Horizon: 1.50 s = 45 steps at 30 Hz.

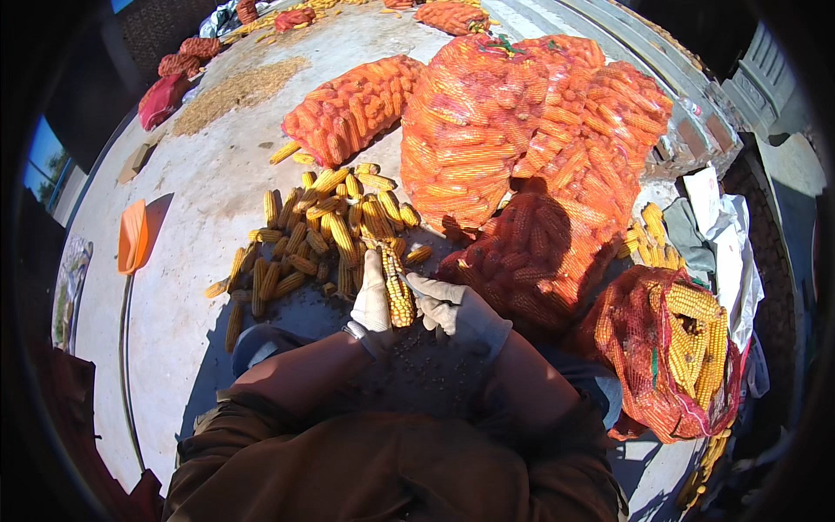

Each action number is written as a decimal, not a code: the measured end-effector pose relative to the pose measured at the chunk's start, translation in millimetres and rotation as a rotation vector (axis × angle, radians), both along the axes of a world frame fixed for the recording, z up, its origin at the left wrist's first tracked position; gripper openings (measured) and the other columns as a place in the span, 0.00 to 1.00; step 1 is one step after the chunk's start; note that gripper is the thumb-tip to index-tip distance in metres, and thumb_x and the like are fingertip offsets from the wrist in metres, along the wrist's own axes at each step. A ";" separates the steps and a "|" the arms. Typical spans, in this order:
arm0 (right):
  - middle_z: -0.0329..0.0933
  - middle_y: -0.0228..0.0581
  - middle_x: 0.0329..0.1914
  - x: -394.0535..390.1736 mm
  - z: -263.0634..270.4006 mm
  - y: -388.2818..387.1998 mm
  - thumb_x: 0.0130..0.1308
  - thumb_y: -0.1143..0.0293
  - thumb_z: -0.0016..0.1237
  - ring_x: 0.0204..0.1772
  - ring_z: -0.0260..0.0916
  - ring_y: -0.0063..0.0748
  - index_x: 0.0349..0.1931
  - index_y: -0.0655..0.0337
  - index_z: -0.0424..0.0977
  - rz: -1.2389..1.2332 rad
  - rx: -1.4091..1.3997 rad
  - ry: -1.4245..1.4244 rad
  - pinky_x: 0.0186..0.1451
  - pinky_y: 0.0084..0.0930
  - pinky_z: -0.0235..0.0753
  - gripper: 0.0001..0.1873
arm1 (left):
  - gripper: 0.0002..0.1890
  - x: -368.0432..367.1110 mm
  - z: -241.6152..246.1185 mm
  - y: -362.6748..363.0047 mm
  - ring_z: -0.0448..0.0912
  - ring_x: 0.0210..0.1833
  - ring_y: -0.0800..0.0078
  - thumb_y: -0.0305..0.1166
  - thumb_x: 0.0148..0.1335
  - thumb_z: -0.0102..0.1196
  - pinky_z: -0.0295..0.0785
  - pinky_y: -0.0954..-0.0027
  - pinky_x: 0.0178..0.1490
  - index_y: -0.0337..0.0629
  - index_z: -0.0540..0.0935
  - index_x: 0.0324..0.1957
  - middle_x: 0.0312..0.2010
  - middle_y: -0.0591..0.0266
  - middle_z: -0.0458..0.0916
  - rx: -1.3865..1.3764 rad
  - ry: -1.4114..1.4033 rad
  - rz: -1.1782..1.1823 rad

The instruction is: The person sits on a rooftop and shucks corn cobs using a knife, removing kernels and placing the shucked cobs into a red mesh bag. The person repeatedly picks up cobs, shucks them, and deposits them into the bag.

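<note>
An ear of corn (399,293) with yellow kernels stands nearly upright in my left hand (372,297), which wears a pale work glove. Along one side of that ear runs a strip where the kernel rows look broken. My right hand (447,305), also gloved, is close against the ear's right side with its fingers curled. Something thin and greyish shows at its fingertips; whether it is a small tool is too small to tell. Just beyond both hands lies a heap of husked corn ears (326,225). Loose kernels (417,365) are scattered on the shaded ground below.
Full red mesh sacks of corn (470,130) stand ahead to the right, with another sack (359,104) lying beside them. An opened mesh sack (626,352) is at my right. On the left lies an orange shovel (132,238). Grain (238,94) is spread on the concrete (189,169).
</note>
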State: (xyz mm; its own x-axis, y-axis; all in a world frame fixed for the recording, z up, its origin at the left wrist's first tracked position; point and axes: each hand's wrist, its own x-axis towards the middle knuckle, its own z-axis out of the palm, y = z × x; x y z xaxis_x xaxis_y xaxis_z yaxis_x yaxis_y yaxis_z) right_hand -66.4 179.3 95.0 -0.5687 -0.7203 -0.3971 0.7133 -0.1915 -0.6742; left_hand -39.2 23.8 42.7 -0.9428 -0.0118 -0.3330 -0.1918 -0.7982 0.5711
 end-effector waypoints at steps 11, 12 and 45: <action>0.60 0.15 0.26 36.9 -58.9 -41.1 0.71 0.68 0.50 0.28 0.54 0.08 0.61 0.55 0.72 -0.540 -0.119 -0.214 0.28 0.08 0.56 0.19 | 0.31 -0.9 23.9 8.5 0.80 0.34 0.71 0.61 0.70 0.37 0.78 0.69 0.39 0.43 0.76 0.51 0.36 0.62 0.81 -0.214 -0.098 0.141; 0.59 0.15 0.26 40.0 -63.0 -43.9 0.70 0.68 0.52 0.28 0.54 0.07 0.59 0.57 0.74 -0.658 -0.208 -0.252 0.28 0.08 0.55 0.18 | 0.31 1.1 32.2 14.9 0.80 0.35 0.70 0.61 0.70 0.37 0.79 0.69 0.40 0.42 0.76 0.52 0.37 0.61 0.81 -0.218 -0.061 0.173; 0.78 0.42 0.38 48.0 -24.9 -0.5 0.67 0.74 0.44 0.33 0.75 0.30 0.65 0.59 0.67 -0.128 0.446 1.211 0.35 0.23 0.74 0.25 | 0.32 -9.0 40.0 -20.0 0.80 0.35 0.74 0.60 0.71 0.36 0.77 0.73 0.41 0.41 0.77 0.54 0.41 0.62 0.82 -0.203 0.041 0.004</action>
